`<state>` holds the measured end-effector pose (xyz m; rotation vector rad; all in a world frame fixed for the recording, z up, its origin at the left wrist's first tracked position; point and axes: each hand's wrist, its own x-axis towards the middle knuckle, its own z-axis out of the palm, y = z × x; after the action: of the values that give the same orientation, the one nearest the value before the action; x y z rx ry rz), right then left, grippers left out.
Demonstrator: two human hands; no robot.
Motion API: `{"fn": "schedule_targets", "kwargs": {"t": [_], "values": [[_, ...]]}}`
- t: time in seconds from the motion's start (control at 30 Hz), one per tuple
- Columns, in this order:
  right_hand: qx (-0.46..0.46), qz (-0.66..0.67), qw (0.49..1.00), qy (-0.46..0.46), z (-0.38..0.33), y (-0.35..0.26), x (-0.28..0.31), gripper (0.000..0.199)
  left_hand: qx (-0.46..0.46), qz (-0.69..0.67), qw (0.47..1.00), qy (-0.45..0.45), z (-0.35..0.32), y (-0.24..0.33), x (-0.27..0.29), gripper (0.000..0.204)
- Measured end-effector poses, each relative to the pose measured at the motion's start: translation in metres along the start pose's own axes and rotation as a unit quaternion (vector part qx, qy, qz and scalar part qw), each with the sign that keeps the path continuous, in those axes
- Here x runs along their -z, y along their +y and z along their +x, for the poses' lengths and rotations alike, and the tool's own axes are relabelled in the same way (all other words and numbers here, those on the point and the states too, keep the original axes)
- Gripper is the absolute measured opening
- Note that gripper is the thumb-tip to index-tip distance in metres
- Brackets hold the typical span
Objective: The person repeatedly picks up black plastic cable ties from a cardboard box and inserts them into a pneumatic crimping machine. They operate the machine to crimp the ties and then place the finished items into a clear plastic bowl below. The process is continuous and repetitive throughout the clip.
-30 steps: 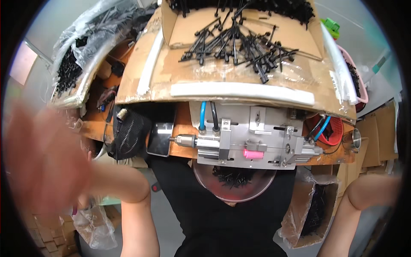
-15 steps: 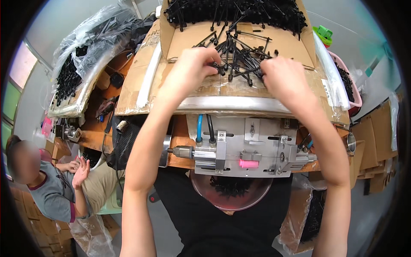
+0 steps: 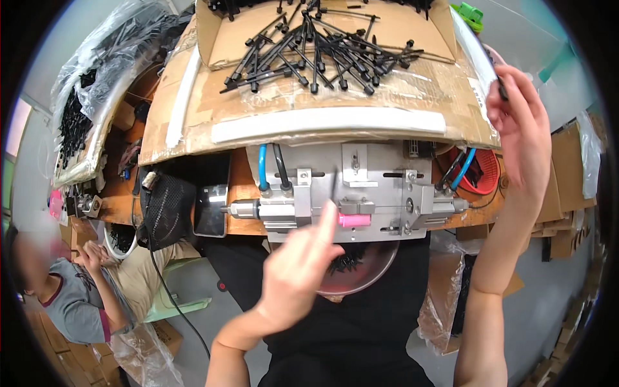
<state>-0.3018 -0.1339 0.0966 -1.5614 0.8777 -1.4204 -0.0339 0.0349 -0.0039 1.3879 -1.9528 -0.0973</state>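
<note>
My left hand [image 3: 300, 267] is in front of the metal clamping fixture [image 3: 316, 222], smeared by motion. From its fingertips a thin dark rod [image 3: 334, 184] sticks up, also blurred. A pink plug-like piece [image 3: 355, 220] sits in the fixture, just beyond those fingers. Out to the right, past the cardboard's edge, my right hand [image 3: 523, 126] is raised with bent fingers closed on a black rod part [image 3: 501, 89]; most of that part is hidden. Loose black rods with knobbed ends [image 3: 316, 55] lie heaped on the cardboard surface [image 3: 271, 103].
Below the fixture, a clear bowl [image 3: 377, 280] holds black parts. Blue and black hoses [image 3: 262, 169] join the fixture. A red basket [image 3: 483, 173] stands at right. On the left sits a co-worker [image 3: 77, 297], near a black mesh bag [image 3: 167, 209].
Both hands have left the heap of rods. My left hand came down toward me to the fixture; my right hand swung out to the right. The view has shifted too.
</note>
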Motion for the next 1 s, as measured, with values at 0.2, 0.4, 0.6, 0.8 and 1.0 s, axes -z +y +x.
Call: {"fn": "schedule_targets", "kwargs": {"t": [0.2, 0.4, 0.6, 0.8, 1.0], "values": [[0.062, 0.087, 0.994, -0.004, -0.055, -0.004, 0.005, 0.034, 0.023, 0.050, 0.997, -0.047, -0.023, 0.019, -0.059, 0.071], [0.128, -0.004, 0.988, 0.080, -0.093, -0.009, 0.002, 0.026, 0.007, 0.060, 0.996, -0.065, -0.018, 0.020, -0.068, 0.070], [0.068, -0.110, 0.991, 0.029, -0.150, 0.022, -0.039, 0.032, 0.035, 0.058, 0.995, -0.069, -0.024, 0.019, -0.067, 0.072], [0.075, -0.305, 0.945, -0.094, -0.191, 0.070, -0.086, 0.067, 0.142, -0.027, 0.989, -0.027, -0.023, 0.022, -0.028, 0.080], [0.070, -0.307, 0.937, -0.151, -0.192, 0.091, -0.103, 0.068, 0.169, -0.040, 0.984, 0.024, -0.028, 0.012, -0.003, 0.073]]}}
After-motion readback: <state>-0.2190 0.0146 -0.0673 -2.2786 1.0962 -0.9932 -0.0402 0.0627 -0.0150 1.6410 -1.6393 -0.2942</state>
